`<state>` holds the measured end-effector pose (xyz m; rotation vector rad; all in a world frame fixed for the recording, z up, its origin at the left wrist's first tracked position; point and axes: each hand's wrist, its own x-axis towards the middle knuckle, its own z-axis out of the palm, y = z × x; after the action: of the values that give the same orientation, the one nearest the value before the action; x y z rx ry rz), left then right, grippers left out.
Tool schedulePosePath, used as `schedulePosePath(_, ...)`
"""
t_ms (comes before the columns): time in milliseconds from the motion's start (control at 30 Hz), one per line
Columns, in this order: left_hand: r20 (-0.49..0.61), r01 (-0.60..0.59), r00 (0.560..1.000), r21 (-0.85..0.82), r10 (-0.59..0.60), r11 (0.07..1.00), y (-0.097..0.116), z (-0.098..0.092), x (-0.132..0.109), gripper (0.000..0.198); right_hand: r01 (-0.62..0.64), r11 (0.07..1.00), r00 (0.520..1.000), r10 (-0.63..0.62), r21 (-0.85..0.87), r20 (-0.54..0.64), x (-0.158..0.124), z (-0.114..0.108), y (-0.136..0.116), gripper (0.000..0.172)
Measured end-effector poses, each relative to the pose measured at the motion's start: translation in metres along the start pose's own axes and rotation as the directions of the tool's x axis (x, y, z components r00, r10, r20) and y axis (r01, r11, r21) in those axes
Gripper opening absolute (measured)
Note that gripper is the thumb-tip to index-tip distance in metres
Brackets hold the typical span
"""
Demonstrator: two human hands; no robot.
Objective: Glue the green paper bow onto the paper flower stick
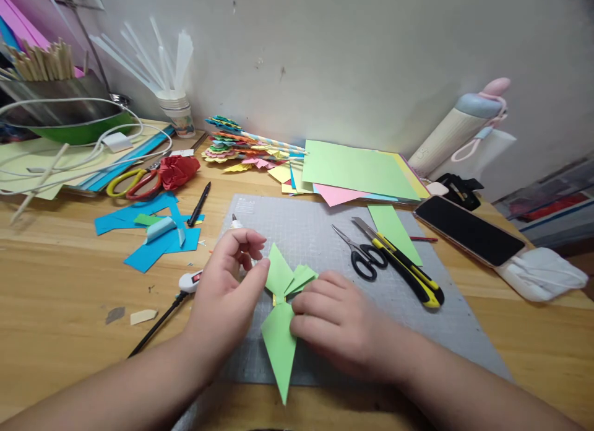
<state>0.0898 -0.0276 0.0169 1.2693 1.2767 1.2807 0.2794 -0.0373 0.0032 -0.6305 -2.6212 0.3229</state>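
A folded green paper shape (279,341) with pointed wings lies on the grey cutting mat (306,233), pinched at its middle. My left hand (231,288) curls its fingers round the upper left wing, thumb against the paper. My right hand (335,322) presses down on the shape's right side near the narrow centre, fingers bent and closed on it. Black-handled scissors (361,254) and a yellow-black utility knife (408,271) lie on the mat just right of my hands. A green paper strip (394,231) rests beyond the knife.
Blue paper scraps (153,233), a black pen (199,203), yellow-red scissors (132,182) and crumpled red paper (179,169) sit left. Coloured paper sheets (357,169) and folded paper flowers (236,146) lie behind the mat. A phone (468,230) rests at right, a cup of straws (176,112) at the back.
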Motion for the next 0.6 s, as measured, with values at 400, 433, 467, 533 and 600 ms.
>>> schedulePosePath(400,0.294,0.064,0.951,0.12,-0.097,0.991,0.006,-0.003,0.002,0.025,-0.136,-0.101,0.614,0.772,0.985,0.164,0.008,-0.008,0.01,0.019)
schedulePosePath(433,0.316,0.073,0.941,0.153,-0.119,0.985,0.007,-0.002,0.003,0.024,-0.135,-0.131,0.619,0.763,0.982,0.187,0.008,-0.007,0.01,0.02)
schedulePosePath(467,0.335,0.078,0.933,0.172,-0.133,0.982,0.007,0.0,0.003,0.021,-0.137,-0.153,0.622,0.756,0.979,0.205,0.008,-0.006,0.01,0.02)
schedulePosePath(533,0.365,0.077,0.92,0.185,-0.142,0.98,0.009,0.002,0.003,0.013,-0.142,-0.169,0.626,0.747,0.975,0.221,0.008,-0.006,0.008,0.02)
schedulePosePath(600,0.395,0.043,0.911,0.193,-0.118,0.98,0.01,0.003,0.003,0.004,-0.14,-0.16,0.636,0.742,0.977,0.212,0.008,-0.006,0.005,0.02)
